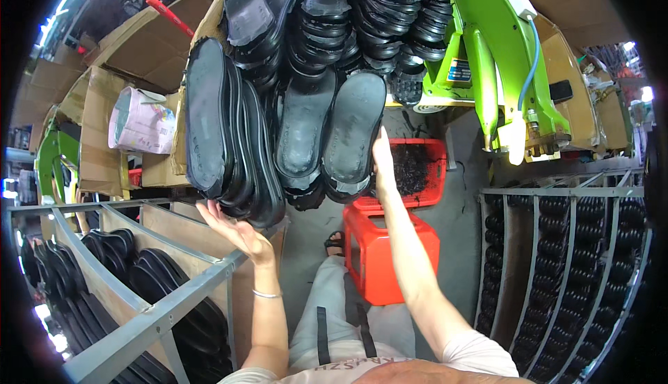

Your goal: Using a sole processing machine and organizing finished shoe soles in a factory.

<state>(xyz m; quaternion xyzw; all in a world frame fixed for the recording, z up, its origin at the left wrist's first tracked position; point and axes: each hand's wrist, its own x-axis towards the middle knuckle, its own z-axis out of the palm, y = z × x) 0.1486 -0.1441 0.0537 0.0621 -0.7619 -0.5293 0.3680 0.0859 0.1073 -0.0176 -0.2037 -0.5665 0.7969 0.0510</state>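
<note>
A row of black rubber shoe soles (278, 133) stands on edge between the hands, just below the cardboard box (209, 22) heaped with more soles. The left hand (233, 227) is spread open, palm cupping the row's left end from beneath. The right hand (383, 165) presses flat, fingers straight, against the rightmost sole. The soles are matte, oval, thin. A red plastic stool (390, 252) stands below the row.

A green machine (497, 57) stands at two o'clock with a white cable along its frame. A red plastic stool (390, 252) sits near centre, and a red basket (421, 168) of dark scraps lies just above it. A pink-patterned bag (139, 121) rests among cardboard boxes (97, 140) at nine o'clock. Metal racks (563, 259) of black soles fill four and eight o'clock.
</note>
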